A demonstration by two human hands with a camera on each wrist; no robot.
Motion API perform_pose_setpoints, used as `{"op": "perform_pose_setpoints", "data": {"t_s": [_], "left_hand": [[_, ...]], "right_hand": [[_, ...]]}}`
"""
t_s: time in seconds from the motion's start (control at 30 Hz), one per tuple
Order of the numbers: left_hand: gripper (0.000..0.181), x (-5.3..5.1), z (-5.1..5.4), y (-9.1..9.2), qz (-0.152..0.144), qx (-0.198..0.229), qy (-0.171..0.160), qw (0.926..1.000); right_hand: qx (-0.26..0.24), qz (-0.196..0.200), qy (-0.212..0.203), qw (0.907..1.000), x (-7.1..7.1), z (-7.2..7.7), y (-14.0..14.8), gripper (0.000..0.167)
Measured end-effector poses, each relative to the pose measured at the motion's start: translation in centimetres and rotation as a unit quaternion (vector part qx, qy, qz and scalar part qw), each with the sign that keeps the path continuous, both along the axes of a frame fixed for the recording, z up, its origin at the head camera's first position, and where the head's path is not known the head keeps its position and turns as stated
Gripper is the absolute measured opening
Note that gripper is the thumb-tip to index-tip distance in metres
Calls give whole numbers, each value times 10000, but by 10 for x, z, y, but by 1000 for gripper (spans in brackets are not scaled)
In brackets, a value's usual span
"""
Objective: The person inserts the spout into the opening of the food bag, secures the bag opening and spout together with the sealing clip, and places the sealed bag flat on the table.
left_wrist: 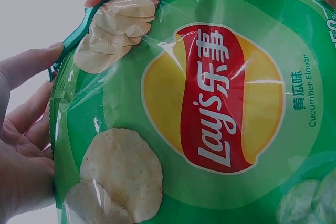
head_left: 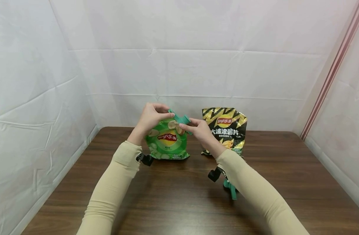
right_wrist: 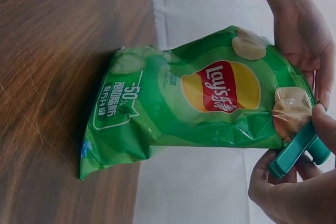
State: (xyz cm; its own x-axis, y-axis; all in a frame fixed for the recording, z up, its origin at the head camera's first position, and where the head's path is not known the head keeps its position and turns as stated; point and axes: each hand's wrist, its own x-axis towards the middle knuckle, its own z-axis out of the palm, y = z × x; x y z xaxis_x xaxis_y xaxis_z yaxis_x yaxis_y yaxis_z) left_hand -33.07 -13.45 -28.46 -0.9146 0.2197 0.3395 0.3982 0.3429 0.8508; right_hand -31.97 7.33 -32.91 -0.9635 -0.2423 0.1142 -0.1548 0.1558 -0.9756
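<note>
A green cucumber-flavor chip bag (head_left: 166,143) stands upright on the table. Across its top edge lies a green bag clip (head_left: 182,119), slanting down to the right in the head view. My left hand (head_left: 150,117) pinches the bag's upper edge and the clip's left end, its thumb in front and fingers behind. My right hand (head_left: 200,130) grips the clip's other, wider end between thumb and fingers. In the right wrist view the clip (right_wrist: 294,153) sits at the bag's top corner; whether its bars are fully closed I cannot tell.
A black and yellow chip bag (head_left: 225,130) stands upright to the right, partly behind my right hand and forearm. A second green bag clip (head_left: 231,190) lies on the brown wooden table (head_left: 173,202), near my right forearm. White sheeting (head_left: 179,71) hangs behind.
</note>
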Motion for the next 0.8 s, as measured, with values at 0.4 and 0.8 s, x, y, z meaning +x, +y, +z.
{"op": "perform_pose_setpoints", "data": {"t_s": [0.4, 0.8], "left_hand": [[31, -1, 0, -2, -135, -29, -105, 9998], [31, 3, 1, -1, -136, -217, -44, 9997]], "right_hand": [[101, 79, 191, 9997, -3, -5, 1, 29], [9, 244, 439, 9987, -5, -10, 3, 28]]}}
